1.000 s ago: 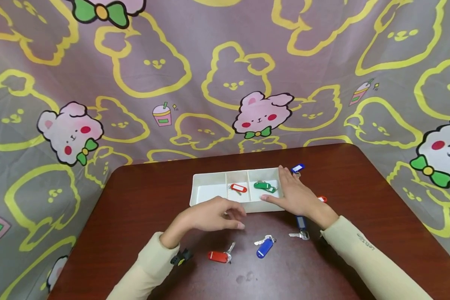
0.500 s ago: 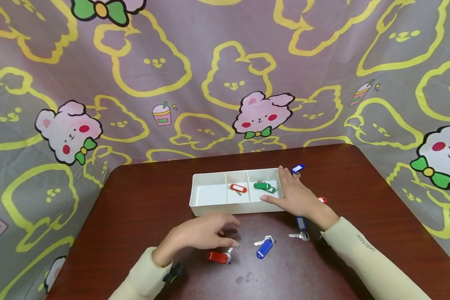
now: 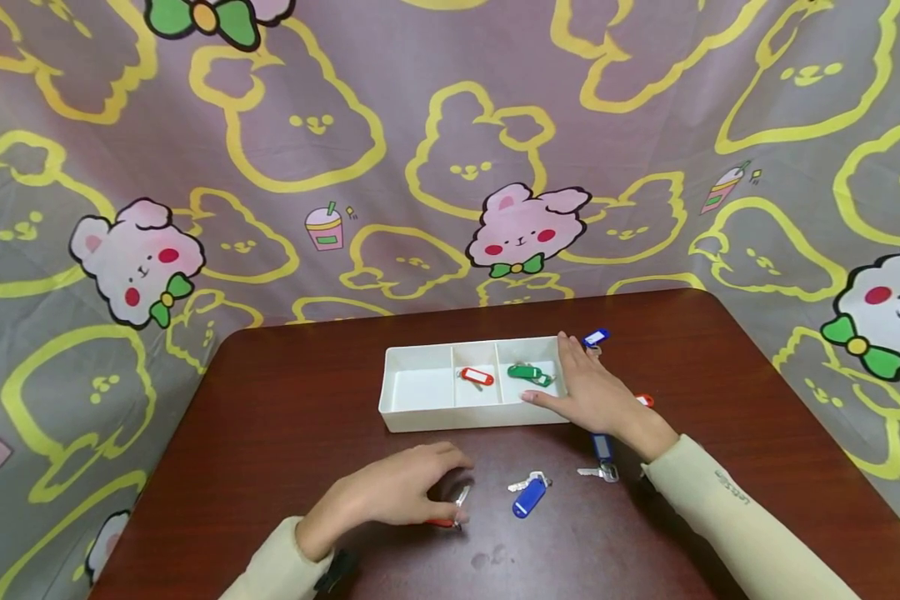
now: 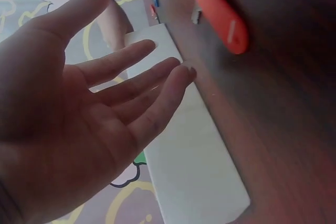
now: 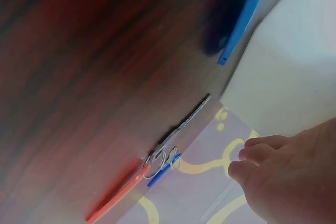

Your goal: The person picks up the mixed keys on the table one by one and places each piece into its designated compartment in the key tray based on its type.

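Observation:
My left hand (image 3: pixel 393 487) hovers over a red key tag (image 3: pixel 442 523) with a key (image 3: pixel 462 497), partly hidden beneath it in the head view. Its thumb and fingers are spread, and the left wrist view shows a gap between them and the red tag. My right hand (image 3: pixel 598 393) rests against the right end of a white three-compartment tray (image 3: pixel 480 416), fingers extended along that end and thumb at the front rim. Inside the tray, a red key tag (image 3: pixel 477 377) lies in the middle compartment and green key tags (image 3: pixel 525 372) in the right one.
A blue key tag (image 3: pixel 529 497) with a key lies in front of the tray. Another blue tag (image 3: pixel 602 447) sits below my right wrist. Beyond that arm are a red tag (image 3: pixel 645 400) and, farther back, a blue tag (image 3: pixel 596 337). Patterned cloth (image 3: pixel 420 167) surrounds the table.
My left hand has moved from the tray's front edge toward me, down over the red key tag. My right hand and the tray have stayed in place.

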### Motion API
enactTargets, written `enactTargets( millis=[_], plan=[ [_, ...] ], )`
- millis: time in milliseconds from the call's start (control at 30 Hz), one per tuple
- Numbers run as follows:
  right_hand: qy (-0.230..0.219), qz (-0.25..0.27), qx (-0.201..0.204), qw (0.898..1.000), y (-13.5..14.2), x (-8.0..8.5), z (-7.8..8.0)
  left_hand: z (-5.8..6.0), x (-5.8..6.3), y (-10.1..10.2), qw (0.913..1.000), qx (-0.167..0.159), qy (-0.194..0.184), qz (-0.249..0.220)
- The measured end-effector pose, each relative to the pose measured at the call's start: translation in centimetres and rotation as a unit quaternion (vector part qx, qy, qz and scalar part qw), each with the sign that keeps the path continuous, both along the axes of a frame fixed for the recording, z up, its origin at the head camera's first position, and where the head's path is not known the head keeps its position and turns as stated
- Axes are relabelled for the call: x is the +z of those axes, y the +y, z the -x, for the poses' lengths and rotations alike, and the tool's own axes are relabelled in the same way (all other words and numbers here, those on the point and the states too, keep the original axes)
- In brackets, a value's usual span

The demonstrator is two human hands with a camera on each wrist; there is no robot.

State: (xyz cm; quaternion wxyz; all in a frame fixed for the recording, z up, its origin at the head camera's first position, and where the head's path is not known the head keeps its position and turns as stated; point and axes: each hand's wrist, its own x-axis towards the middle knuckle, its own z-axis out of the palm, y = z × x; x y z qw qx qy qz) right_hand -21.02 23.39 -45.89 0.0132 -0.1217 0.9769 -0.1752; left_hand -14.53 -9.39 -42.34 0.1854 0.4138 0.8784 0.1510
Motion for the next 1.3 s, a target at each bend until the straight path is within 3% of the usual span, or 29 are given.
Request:
enactTargets(
  millis=[200,567,933,1067,1300],
  plan=[
    [-0.001,-0.001,0.001,1.000,0.0,-0.2,0.1,-0.7,-0.8,-0.7,0.9998,0.003,0.017,-0.010],
    [-0.001,0.007,0.003,1.000,0.0,-0.5,0.2,-2.0,-2.6,-1.7,0.9955,-0.003,0.094,0.008],
    [-0.001,0.004,0.004,1.000,0.2,-0.4,0.2,-2.4,-3.9,-2.7,0.9922,-0.024,0.119,0.030],
    [-0.003,0.004,0.004,1.000,0.2,-0.3,0.2,-2.6,-4.3,-2.9,0.9884,-0.042,0.143,0.026],
    [-0.001,0.006,0.005,1.000,0.2,-0.2,0.2,-2.4,-4.8,-3.1,0.9864,-0.060,0.152,0.016]
  ],
)
